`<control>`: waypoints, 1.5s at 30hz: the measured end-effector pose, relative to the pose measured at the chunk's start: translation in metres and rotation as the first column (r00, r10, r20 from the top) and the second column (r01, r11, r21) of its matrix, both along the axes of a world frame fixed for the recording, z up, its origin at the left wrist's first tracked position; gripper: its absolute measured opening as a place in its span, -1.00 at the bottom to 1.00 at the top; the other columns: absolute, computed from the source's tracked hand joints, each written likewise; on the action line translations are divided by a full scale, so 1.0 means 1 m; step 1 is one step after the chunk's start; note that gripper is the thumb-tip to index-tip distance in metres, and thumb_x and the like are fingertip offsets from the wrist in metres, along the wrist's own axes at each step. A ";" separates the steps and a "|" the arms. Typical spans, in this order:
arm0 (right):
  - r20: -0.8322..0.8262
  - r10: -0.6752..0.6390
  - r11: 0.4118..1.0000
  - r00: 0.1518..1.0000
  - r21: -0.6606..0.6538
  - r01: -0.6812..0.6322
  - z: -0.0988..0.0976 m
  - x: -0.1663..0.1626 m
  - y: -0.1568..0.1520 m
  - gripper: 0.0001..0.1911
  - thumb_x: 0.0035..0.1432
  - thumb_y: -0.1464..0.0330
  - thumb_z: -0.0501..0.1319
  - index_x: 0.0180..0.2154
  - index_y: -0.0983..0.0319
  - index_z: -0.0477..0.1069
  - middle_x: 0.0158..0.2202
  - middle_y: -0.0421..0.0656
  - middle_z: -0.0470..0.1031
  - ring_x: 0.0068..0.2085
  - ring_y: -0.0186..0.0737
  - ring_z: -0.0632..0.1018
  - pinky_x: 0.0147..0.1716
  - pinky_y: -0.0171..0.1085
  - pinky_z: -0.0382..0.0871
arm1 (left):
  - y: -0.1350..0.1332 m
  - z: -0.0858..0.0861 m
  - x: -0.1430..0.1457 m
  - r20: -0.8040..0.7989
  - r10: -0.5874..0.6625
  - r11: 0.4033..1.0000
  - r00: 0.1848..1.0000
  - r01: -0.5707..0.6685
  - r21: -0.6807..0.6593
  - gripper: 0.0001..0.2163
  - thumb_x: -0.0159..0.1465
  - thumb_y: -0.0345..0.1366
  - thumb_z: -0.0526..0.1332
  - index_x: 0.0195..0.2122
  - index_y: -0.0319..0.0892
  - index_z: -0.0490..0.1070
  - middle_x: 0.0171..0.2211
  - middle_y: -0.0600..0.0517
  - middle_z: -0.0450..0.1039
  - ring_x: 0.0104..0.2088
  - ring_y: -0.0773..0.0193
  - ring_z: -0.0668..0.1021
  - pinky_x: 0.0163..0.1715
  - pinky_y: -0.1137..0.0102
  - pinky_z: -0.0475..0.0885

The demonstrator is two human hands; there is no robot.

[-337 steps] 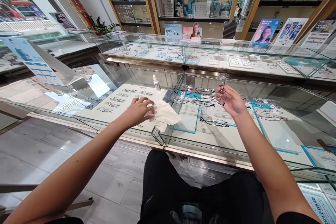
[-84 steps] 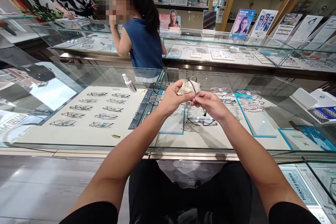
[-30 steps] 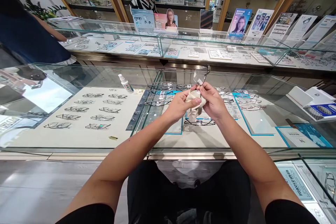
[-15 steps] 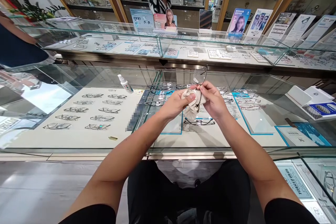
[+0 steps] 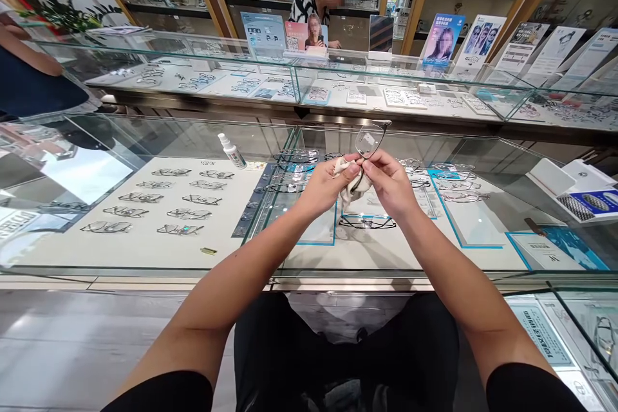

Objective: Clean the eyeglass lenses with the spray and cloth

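Observation:
Both my hands meet above the glass display counter [image 5: 145, 141]. My right hand [image 5: 390, 184] pinches a pair of thin dark-framed glasses [image 5: 369, 140], one clear lens sticking up above my fingers. My left hand [image 5: 322, 188] is closed on a cream cleaning cloth [image 5: 351, 181], pressed against the lower part of the glasses between the two hands. Most of the cloth and the rest of the frame are hidden by my fingers.
A small white spray bottle [image 5: 231, 150] stands on the counter glass to the left. Rows of glasses lie inside the case, one dark pair [image 5: 367, 223] below my hands. White boxes [image 5: 574, 187] sit at right. A person [image 5: 313, 3] stands behind the far counter; another's arm [image 5: 29, 71] is at left.
The lens has tilted a little rightward above my fingers while my left hand shifted the cloth on the frame. The person behind the far counter has moved right and bent down.

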State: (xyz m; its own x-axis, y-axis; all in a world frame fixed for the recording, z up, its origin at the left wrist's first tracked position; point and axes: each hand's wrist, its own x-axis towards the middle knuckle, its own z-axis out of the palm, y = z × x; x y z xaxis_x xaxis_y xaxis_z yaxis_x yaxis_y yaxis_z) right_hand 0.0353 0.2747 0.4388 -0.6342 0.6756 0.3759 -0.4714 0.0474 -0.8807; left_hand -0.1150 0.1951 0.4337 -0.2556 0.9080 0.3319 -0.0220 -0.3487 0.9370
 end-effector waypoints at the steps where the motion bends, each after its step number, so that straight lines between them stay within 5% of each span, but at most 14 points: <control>1: 0.005 -0.011 1.000 1.000 0.007 0.011 0.000 0.001 0.001 -0.61 0.14 -0.01 0.57 -0.33 0.08 0.53 -0.09 -0.18 0.73 -0.06 -0.14 0.65 0.01 -0.17 0.56 | -0.001 0.001 -0.003 -0.024 -0.021 1.000 0.999 0.021 -0.007 -0.47 0.17 0.22 0.53 -0.23 -0.22 0.63 -0.29 0.01 0.58 -0.33 0.31 0.49 -0.24 0.39 0.39; 6: -0.001 -0.035 0.999 0.999 -0.028 0.035 0.003 0.001 0.005 -0.59 0.09 -0.02 0.58 -0.29 0.08 0.53 -0.08 -0.13 0.76 0.02 -0.06 0.67 0.10 -0.09 0.56 | -0.004 0.008 -0.011 -0.135 -0.117 0.992 0.984 0.109 -0.067 -0.50 0.20 0.19 0.52 -0.31 -0.22 0.59 -0.39 0.05 0.49 -0.37 0.31 0.46 -0.28 0.38 0.34; 12: -0.009 -0.014 0.999 1.000 -0.039 0.014 -0.002 -0.002 0.004 -0.62 0.12 0.01 0.58 -0.25 0.09 0.57 -0.02 -0.14 0.75 0.01 -0.11 0.68 0.07 -0.15 0.56 | -0.001 0.007 -0.007 -0.099 -0.029 0.997 0.995 0.022 -0.068 -0.42 -0.04 0.09 0.67 -0.15 -0.23 0.67 -0.07 -0.10 0.67 -0.24 0.24 0.57 -0.23 0.39 0.43; 16: 0.024 -0.001 1.000 1.000 0.016 0.000 -0.007 -0.002 0.002 -0.64 0.17 0.00 0.54 -0.21 0.08 0.60 0.06 -0.14 0.73 0.06 -0.10 0.68 0.09 -0.14 0.57 | 0.003 0.000 -0.008 -0.042 0.042 0.997 0.998 -0.044 -0.058 -0.36 0.05 0.18 0.60 -0.04 -0.25 0.68 -0.22 -0.06 0.66 -0.31 0.26 0.55 -0.25 0.39 0.43; 22: 0.015 -0.042 0.999 0.999 -0.009 0.042 -0.001 0.000 0.006 -0.61 0.12 -0.01 0.57 -0.29 0.09 0.55 -0.01 -0.13 0.76 0.01 -0.08 0.67 0.08 -0.10 0.56 | 0.002 0.004 -0.015 -0.099 -0.043 0.998 0.994 0.038 -0.045 -0.44 0.19 0.24 0.50 -0.18 -0.25 0.68 -0.33 -0.03 0.60 -0.34 0.28 0.51 -0.27 0.39 0.39; 28: 0.012 -0.020 0.998 1.000 -0.053 0.021 -0.001 -0.001 0.008 -0.58 0.05 -0.02 0.61 -0.30 0.10 0.57 -0.06 -0.14 0.75 -0.07 -0.13 0.66 -0.01 -0.16 0.55 | -0.002 0.012 -0.020 -0.182 -0.103 0.993 0.978 0.092 -0.069 -0.50 0.05 0.08 0.64 -0.16 -0.20 0.71 -0.14 -0.10 0.67 -0.17 0.16 0.61 -0.13 0.35 0.44; 36: 0.052 -0.022 0.994 0.998 0.106 0.016 -0.006 -0.001 0.005 -0.62 0.19 -0.04 0.53 -0.22 0.10 0.62 0.01 -0.12 0.74 0.04 -0.08 0.66 0.02 -0.14 0.57 | 0.002 0.004 -0.016 -0.103 0.004 0.997 0.995 -0.012 -0.077 -0.37 -0.02 0.19 0.63 -0.12 -0.24 0.69 -0.36 0.04 0.59 -0.38 0.30 0.49 -0.27 0.37 0.37; 42: 0.013 -0.051 0.998 0.999 0.039 0.050 -0.001 0.001 0.010 -0.61 0.14 -0.02 0.56 -0.30 0.10 0.56 -0.05 -0.13 0.76 -0.01 -0.09 0.66 0.05 -0.13 0.55 | -0.002 0.010 -0.024 -0.175 -0.137 0.989 0.975 0.126 -0.076 -0.49 0.20 0.22 0.51 -0.22 -0.21 0.67 -0.27 -0.06 0.64 -0.26 0.21 0.57 -0.15 0.33 0.44; 45: -0.012 -0.050 0.999 0.999 -0.012 0.050 0.000 0.000 0.011 -0.57 0.06 -0.05 0.59 -0.33 0.10 0.55 -0.09 -0.13 0.76 0.00 -0.08 0.66 0.07 -0.12 0.54 | -0.003 0.012 -0.025 -0.242 -0.169 0.985 0.956 0.153 -0.081 -0.53 0.15 0.11 0.58 -0.12 -0.17 0.69 -0.06 -0.13 0.69 0.00 0.04 0.64 0.04 0.27 0.47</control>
